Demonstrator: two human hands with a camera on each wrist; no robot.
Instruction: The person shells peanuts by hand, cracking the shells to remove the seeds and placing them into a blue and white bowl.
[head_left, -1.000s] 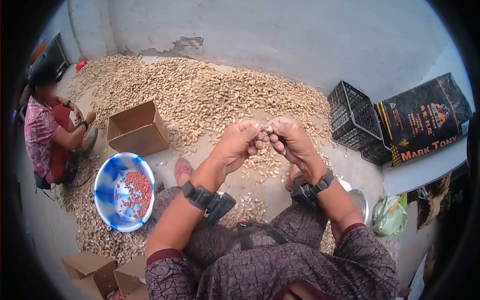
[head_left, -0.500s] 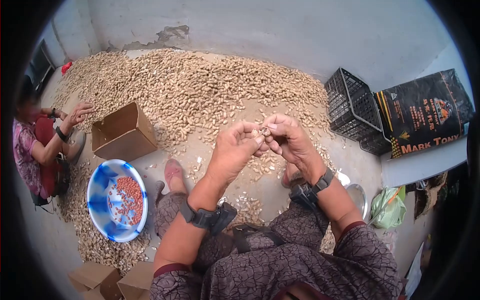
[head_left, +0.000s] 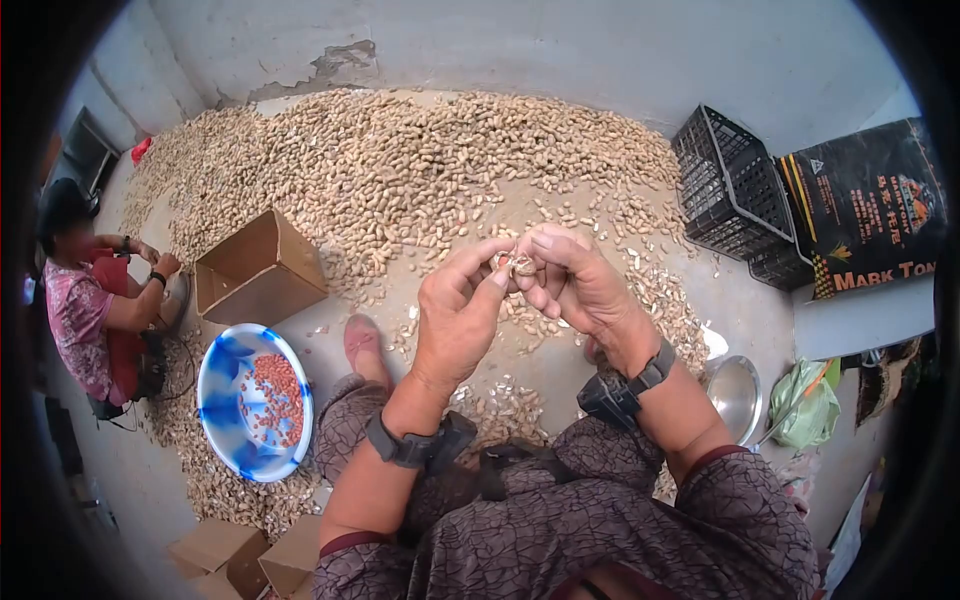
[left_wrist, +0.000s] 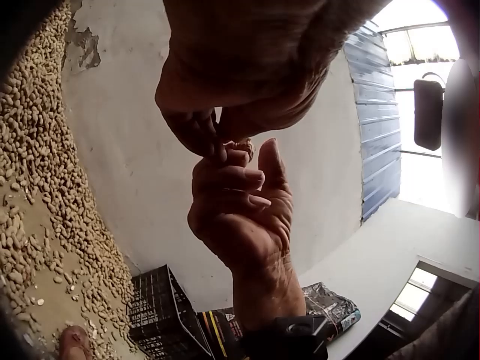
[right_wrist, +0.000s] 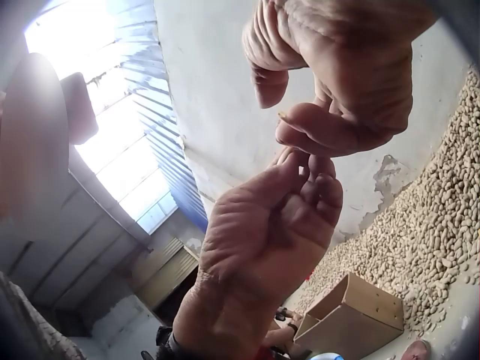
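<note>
In front of the body, my left hand (head_left: 455,315) pinches a cracked peanut (head_left: 503,261) between thumb and fingertips, a reddish kernel showing. Fingertips of my right hand (head_left: 580,285) meet it from the other side, curled against a pale piece of peanut shell (head_left: 523,267). The left wrist view shows that shell piece (left_wrist: 247,147) on the right index finger, with the right thumb raised apart. Seen from the right wrist, the left fingertips sit just below the right fingers and partly hide the peanut.
A wide peanut heap (head_left: 400,165) lies along the wall. At left are a cardboard box (head_left: 265,270), a blue-white basin (head_left: 222,440) with red kernels and a squatting person (head_left: 80,320). Black crates (head_left: 735,215), a black sack (head_left: 870,210) and a metal bowl (head_left: 735,400) stand right.
Both hands stay together at chest front, their fingers shifting around the peanut; the right thumb has lifted away. The person at left raised a hand, then lowered it. The head view has shifted slightly.
</note>
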